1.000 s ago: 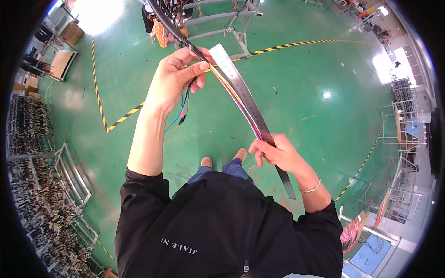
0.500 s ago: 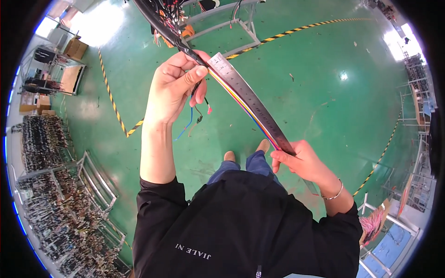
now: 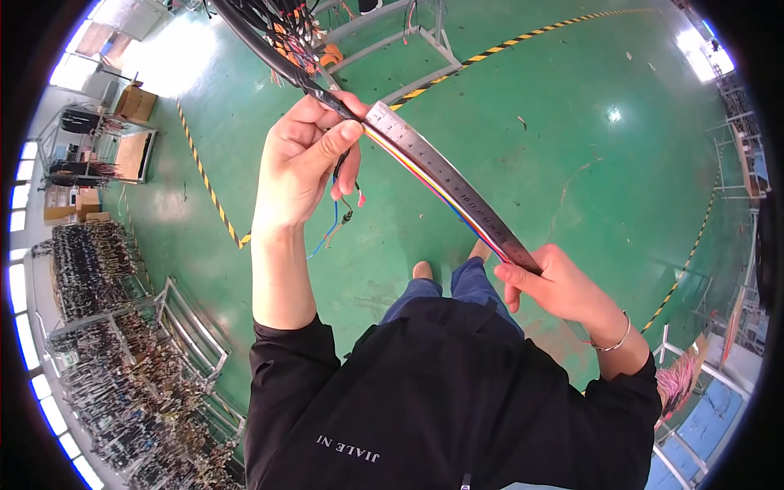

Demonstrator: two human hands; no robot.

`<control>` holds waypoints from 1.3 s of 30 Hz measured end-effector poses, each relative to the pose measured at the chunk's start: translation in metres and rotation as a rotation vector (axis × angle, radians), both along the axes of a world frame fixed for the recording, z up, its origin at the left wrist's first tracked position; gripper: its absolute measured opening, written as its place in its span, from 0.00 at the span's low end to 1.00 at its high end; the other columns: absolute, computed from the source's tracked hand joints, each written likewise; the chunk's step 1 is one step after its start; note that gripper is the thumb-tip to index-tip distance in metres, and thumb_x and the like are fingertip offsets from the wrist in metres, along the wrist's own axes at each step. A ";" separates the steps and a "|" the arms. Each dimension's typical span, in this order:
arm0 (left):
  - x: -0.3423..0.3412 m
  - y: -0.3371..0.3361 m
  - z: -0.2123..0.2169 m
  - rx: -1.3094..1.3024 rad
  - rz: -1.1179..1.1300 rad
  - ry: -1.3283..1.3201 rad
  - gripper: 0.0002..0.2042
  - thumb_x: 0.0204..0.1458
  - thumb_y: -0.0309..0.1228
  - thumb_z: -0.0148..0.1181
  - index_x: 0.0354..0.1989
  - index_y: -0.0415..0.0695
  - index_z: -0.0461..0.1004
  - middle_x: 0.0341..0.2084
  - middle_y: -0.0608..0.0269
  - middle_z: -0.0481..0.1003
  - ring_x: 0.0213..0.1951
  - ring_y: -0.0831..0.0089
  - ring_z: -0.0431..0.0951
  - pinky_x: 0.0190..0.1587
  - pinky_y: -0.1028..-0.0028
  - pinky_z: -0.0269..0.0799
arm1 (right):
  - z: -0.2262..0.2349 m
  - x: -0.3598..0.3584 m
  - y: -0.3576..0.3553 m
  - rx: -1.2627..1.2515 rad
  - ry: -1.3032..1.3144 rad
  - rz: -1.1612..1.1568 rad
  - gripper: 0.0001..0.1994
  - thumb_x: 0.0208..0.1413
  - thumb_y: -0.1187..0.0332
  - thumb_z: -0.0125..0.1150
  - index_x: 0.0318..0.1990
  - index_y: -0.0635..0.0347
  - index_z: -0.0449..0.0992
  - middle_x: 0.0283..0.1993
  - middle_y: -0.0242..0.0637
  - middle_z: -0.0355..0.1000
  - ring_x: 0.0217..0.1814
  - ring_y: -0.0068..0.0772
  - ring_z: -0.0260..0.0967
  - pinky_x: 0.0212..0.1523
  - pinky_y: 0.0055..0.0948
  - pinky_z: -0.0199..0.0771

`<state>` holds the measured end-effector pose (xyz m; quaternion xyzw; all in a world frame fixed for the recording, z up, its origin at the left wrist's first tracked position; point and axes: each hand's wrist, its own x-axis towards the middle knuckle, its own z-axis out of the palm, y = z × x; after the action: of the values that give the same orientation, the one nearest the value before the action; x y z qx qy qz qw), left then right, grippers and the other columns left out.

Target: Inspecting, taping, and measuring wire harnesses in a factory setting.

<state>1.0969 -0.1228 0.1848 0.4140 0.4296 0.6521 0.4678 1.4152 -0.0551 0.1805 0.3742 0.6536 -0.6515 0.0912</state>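
Observation:
My left hand [image 3: 306, 159] pinches the upper end of a steel ruler [image 3: 445, 175] together with a black-sleeved cable harness [image 3: 261, 45] that runs up to the top edge. Coloured wires [image 3: 441, 192] lie stretched along the ruler's lower side. My right hand [image 3: 555, 286] grips the ruler's lower end and the wires there. A few loose wire ends [image 3: 343, 214], blue, red and orange, dangle below my left hand.
A green floor [image 3: 572, 122] with yellow-black tape lines [image 3: 208, 184] lies below. Metal racks [image 3: 106, 343] loaded with wire bundles stand at the left. A metal frame [image 3: 408, 41] stands at the top, cardboard boxes [image 3: 135, 102] at the upper left.
The view has swung, so both hands and the ruler sit further right and lower. The grip on ruler and wires is unchanged.

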 end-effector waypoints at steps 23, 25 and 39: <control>-0.008 0.010 0.012 -0.009 -0.011 0.211 0.09 0.63 0.25 0.51 0.47 0.36 0.74 0.14 0.71 0.65 0.12 0.85 0.58 0.14 0.84 0.47 | 0.009 0.012 0.013 -0.114 0.089 0.123 0.21 0.64 0.56 0.56 0.25 0.64 0.77 0.15 0.29 0.67 0.15 0.15 0.59 0.15 0.20 0.51; -0.007 0.010 0.014 -0.002 -0.013 0.210 0.09 0.63 0.26 0.51 0.47 0.35 0.74 0.14 0.71 0.65 0.12 0.85 0.58 0.14 0.84 0.47 | 0.010 0.014 0.015 -0.168 0.110 0.117 0.20 0.64 0.57 0.56 0.27 0.66 0.78 0.14 0.29 0.65 0.17 0.16 0.63 0.15 0.20 0.51; -0.002 0.010 0.022 -0.080 0.040 0.231 0.09 0.62 0.26 0.53 0.45 0.34 0.75 0.14 0.72 0.64 0.12 0.86 0.56 0.14 0.84 0.45 | 0.004 0.019 0.023 -0.333 0.147 0.160 0.19 0.63 0.61 0.56 0.30 0.72 0.78 0.15 0.32 0.63 0.22 0.23 0.71 0.14 0.18 0.51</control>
<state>1.0948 -0.1127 0.2064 0.4587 0.5145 0.5916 0.4182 1.4344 -0.0320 0.1847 0.2524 0.5694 -0.7667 0.1555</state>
